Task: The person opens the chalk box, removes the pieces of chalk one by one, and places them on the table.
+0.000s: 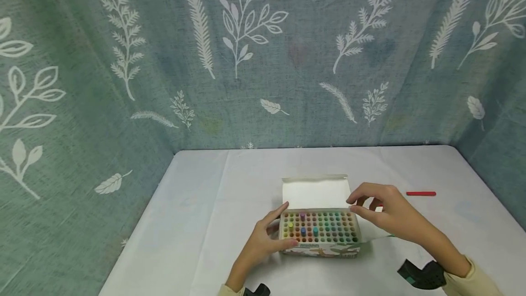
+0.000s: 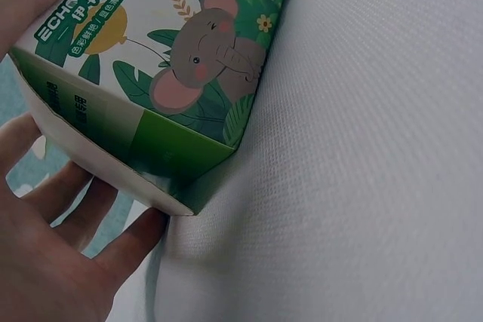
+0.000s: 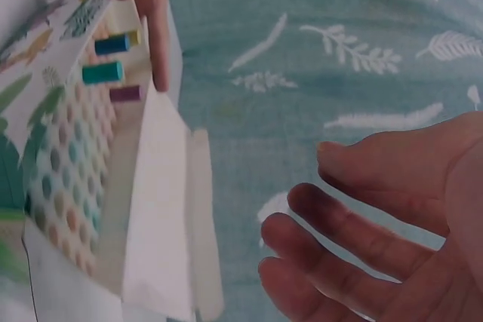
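A printed cardboard box [image 1: 328,252] stands on the table with its white lid [image 1: 314,193] raised at the back. Rows of coloured holes fill its top. A purple stick [image 1: 302,217], a yellow stick [image 1: 291,225], a blue stick [image 1: 303,231] and a teal stick [image 3: 103,73] poke up from it; whether they are pens or crayons cannot be told. My left hand [image 1: 263,240] grips the box's left end, thumb in front; in the left wrist view its fingers lie behind an end flap [image 2: 98,152]. Beside the lid's right edge, my right hand [image 3: 377,239] has loosely bent fingers and holds nothing.
A long red stick [image 1: 421,193] lies on the white tabletop [image 1: 197,223] to the right. Another bit of red shows behind the right hand. An end flap [image 1: 371,231] juts from the box's right side. Leaf-patterned curtain [image 1: 304,58] surrounds the table.
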A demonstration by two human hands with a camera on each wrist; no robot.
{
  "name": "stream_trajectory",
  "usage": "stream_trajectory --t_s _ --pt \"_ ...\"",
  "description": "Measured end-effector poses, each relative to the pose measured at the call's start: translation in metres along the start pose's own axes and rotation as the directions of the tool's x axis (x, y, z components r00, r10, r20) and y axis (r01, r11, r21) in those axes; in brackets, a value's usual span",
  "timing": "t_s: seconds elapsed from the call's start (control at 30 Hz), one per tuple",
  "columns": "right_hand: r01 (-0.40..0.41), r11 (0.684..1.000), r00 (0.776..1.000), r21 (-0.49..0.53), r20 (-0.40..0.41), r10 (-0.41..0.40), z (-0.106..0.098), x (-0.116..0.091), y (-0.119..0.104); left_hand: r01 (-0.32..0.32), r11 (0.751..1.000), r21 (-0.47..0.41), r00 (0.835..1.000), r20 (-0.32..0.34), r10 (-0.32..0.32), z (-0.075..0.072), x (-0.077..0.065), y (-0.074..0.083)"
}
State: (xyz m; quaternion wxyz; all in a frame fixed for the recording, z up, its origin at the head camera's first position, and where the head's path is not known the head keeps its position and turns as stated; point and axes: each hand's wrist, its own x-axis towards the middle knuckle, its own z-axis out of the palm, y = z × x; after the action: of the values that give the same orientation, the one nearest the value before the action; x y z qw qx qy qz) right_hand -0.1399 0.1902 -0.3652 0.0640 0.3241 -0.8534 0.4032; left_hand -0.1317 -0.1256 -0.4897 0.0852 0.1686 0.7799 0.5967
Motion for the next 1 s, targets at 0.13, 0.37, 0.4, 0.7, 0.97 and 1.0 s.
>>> stream_trajectory --t_s 0.13,0.37,0.4,0.7,0.97,1.0 --pt "0.025 0.999 0.998 0.039 0.057 -0.027 0.014 0.002 -0.003 -0.001 1.0 -0.002 1.0 0.005 0.001 0.002 0.0 0.001" --pt "0.102 0.985 0.985 0.138 0.122 -0.119 0.04 0.01 -0.006 0.015 1.0 -0.018 1.0 0.005 -0.015 0.0 -0.001 0.007" --pt "0.116 0.983 0.983 0.146 0.128 -0.135 0.043 0.011 -0.007 0.021 1.0 -0.021 1.0 0.009 -0.021 -0.001 -0.002 0.012" --pt "0.054 0.989 0.977 0.137 0.199 -0.081 0.075 0.014 -0.004 0.025 1.0 -0.008 1.0 -0.002 -0.025 0.0 0.0 0.008" --pt "0.039 0.999 0.98 -0.004 0.196 -0.037 0.092 0.015 0.001 0.04 0.999 -0.025 0.999 0.035 -0.039 -0.003 -0.003 0.033" --pt "0.03 0.999 0.981 -0.019 0.195 -0.026 0.093 0.014 0.001 0.04 0.999 -0.025 0.999 0.036 -0.039 -0.003 -0.003 0.033"
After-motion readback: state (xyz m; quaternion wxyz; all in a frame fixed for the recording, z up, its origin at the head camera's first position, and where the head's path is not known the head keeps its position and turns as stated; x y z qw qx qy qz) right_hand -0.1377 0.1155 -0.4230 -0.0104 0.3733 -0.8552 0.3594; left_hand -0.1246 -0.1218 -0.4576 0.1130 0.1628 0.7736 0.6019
